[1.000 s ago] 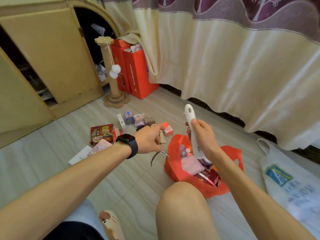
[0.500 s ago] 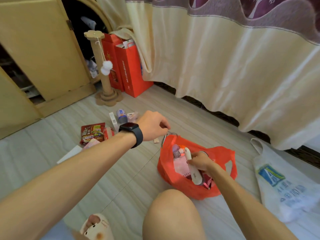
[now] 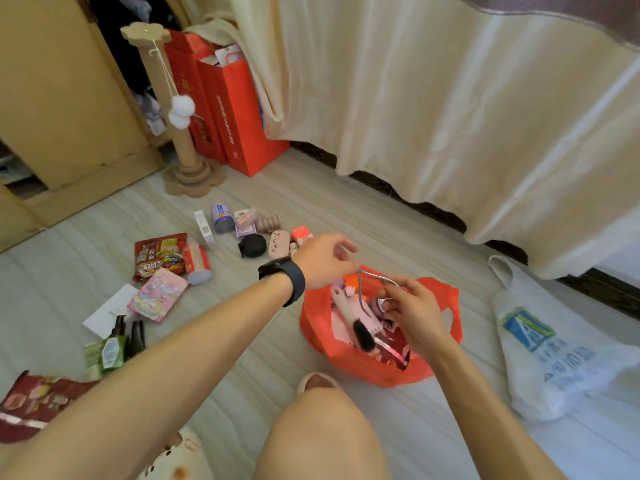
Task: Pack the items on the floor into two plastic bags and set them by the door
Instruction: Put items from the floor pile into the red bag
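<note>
One red bag (image 3: pixel 317 329), brush (image 3: pixel 349 318) inside

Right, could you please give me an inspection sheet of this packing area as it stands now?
Surface: pale plank floor, items scattered on it.
Job's things: red plastic bag open, partly filled, white brush inside; white plastic bag lying slack; metal nippers above the red bag.
Clutter: noodle packet, pink packet, green bottles and blue can unpacked on the floor.
Grippers: left hand and right hand each pinch the nippers.
Cables: nothing seen.
Surroundings: curtain, scratching post, red gift bags, cabinet.
</note>
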Tool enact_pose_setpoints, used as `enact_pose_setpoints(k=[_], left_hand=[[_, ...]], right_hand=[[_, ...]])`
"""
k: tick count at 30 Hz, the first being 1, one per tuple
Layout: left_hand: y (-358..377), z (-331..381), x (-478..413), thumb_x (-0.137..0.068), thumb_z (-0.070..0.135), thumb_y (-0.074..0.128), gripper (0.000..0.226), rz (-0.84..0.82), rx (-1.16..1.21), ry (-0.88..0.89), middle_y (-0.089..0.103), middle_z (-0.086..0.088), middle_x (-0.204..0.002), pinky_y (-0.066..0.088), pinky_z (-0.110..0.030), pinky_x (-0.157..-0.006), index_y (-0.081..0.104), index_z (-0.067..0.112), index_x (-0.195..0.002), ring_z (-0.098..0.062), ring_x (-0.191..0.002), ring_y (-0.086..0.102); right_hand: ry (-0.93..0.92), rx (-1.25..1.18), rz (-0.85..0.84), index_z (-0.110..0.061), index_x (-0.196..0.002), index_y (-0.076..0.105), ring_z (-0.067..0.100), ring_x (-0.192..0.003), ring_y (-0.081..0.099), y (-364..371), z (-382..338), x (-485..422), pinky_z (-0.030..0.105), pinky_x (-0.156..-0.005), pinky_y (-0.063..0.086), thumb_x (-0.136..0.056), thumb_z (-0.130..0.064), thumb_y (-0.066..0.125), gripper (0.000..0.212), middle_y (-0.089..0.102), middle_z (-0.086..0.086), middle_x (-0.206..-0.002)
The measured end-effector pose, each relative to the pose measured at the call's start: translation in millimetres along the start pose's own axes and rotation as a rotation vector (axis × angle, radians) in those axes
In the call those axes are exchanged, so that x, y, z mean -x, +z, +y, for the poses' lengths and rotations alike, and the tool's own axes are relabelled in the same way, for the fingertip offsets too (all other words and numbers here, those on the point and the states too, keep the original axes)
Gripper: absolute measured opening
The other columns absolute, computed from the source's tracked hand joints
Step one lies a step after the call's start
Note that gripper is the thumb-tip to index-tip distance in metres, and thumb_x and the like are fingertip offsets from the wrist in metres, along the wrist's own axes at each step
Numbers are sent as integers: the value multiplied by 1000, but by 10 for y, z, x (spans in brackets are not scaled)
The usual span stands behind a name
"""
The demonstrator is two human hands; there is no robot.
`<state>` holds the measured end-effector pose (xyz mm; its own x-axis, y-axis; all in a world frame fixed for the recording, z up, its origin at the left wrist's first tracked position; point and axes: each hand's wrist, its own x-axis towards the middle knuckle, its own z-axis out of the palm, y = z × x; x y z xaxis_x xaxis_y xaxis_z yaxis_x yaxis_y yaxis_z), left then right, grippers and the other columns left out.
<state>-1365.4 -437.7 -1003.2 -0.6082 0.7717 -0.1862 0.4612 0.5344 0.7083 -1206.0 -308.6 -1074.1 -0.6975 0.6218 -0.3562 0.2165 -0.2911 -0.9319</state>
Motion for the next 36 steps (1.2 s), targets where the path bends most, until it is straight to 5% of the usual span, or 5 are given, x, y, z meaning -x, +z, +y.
enact_pose_setpoints(k=[9, 15, 18, 23, 36], left_hand=[[579, -512, 42, -88, 40, 56, 46, 68, -576, -240, 52, -9, -129, 44, -42, -86, 44, 17, -126, -31, -123, 46], [294, -553, -18, -88, 31, 53, 25, 103, -249, -285, 65, -12, -94, 45, -33, -66, 48, 21, -66, -31, -78, 57], [283, -520, -27, -85, 15, 55, 17, 101, 48, -347, 69, -11, -97, 52, -33, -75, 64, 15, -70, -27, -82, 63], [83, -368, -80, -86, -7, 49, 19, 71, 428, -428, 71, -19, -109, 53, -40, -93, 66, -1, -92, -31, -102, 67], [-1151, -906, 901, -79, -10, 49, 21, 53, 345, -530, 74, -7, -85, 52, -18, -52, 69, -6, -86, -21, -68, 70]], right_hand=[[55, 850, 90, -23, -106, 72, 20, -104, 65, -219, 523, -94, 30, -87, 48, -86, -16, 58, 25, 73, -2, -111], [-565, 886, 465, -20, -117, 59, 20, -106, 58, -545, 292, 201, 32, -91, 48, -83, -16, 67, 36, 56, -2, -121], [-226, 900, 624, -8, -135, 46, 27, -127, 39, -687, 173, 190, 40, -106, 35, -81, -30, 71, 63, 44, 13, -140], [-28, 413, 333, -3, -95, 54, 21, -71, 62, -406, -84, 150, 40, -75, 52, -95, -17, 55, 14, 68, 15, -88], [-104, 289, -90, -6, -93, 59, -1, -44, 49, 1203, -471, 108, 15, -42, 37, -98, -17, 57, 12, 59, 2, -69]])
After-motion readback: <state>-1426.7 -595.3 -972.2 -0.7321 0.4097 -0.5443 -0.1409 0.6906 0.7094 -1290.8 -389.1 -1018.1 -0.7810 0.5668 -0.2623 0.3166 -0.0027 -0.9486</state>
